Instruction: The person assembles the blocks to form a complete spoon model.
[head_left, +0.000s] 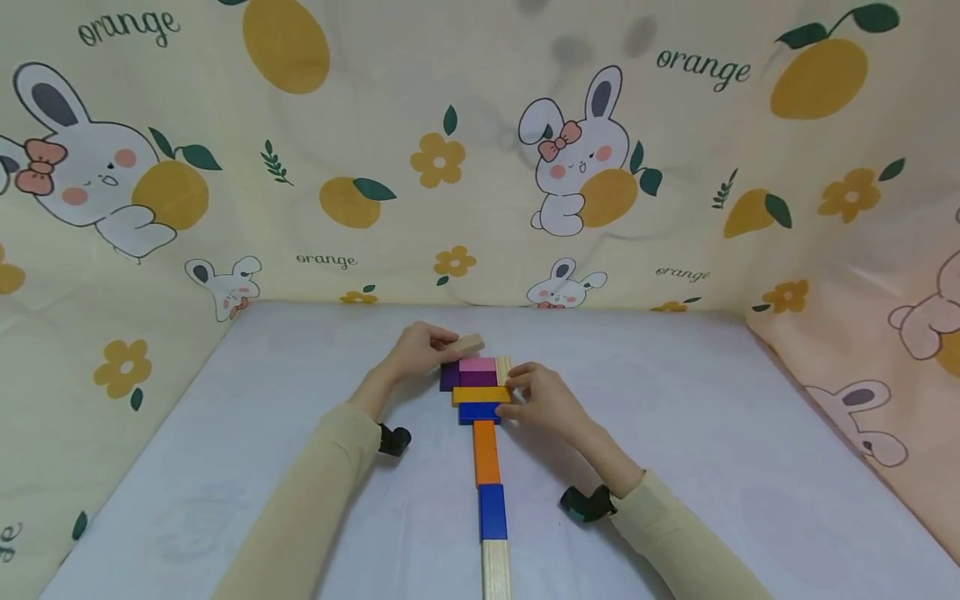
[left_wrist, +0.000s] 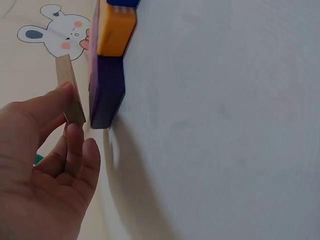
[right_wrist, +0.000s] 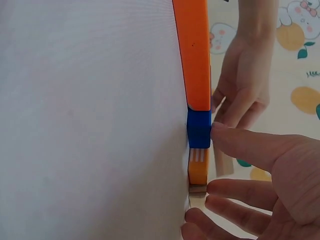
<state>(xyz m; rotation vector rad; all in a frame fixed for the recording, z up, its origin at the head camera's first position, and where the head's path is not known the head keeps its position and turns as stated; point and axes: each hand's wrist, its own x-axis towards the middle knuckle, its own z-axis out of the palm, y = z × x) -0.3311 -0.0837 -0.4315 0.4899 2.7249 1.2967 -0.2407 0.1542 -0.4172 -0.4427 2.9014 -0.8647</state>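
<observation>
Between its thumb and fingers, my left hand (head_left: 420, 348) pinches a plain wooden block (left_wrist: 68, 85), raised near the far end of a row of coloured blocks. Just below it lie a dark purple block (head_left: 449, 377) and a pink block (head_left: 477, 364). My right hand (head_left: 547, 402) is at the row's right side. Its thumb touches the end of a crosswise blue block (right_wrist: 199, 129), while other fingers rest by a yellow-orange block (head_left: 480, 397) and a plain wooden block (head_left: 503, 371). These fingers are spread along the block ends and hold nothing up.
Towards me the row runs on with an orange block (head_left: 486, 452), another blue block (head_left: 492, 512) and a plain wooden block (head_left: 496, 570). A white cloth (head_left: 225, 467) covers the table. Behind it hangs a curtain (head_left: 480, 217) printed with rabbits and oranges.
</observation>
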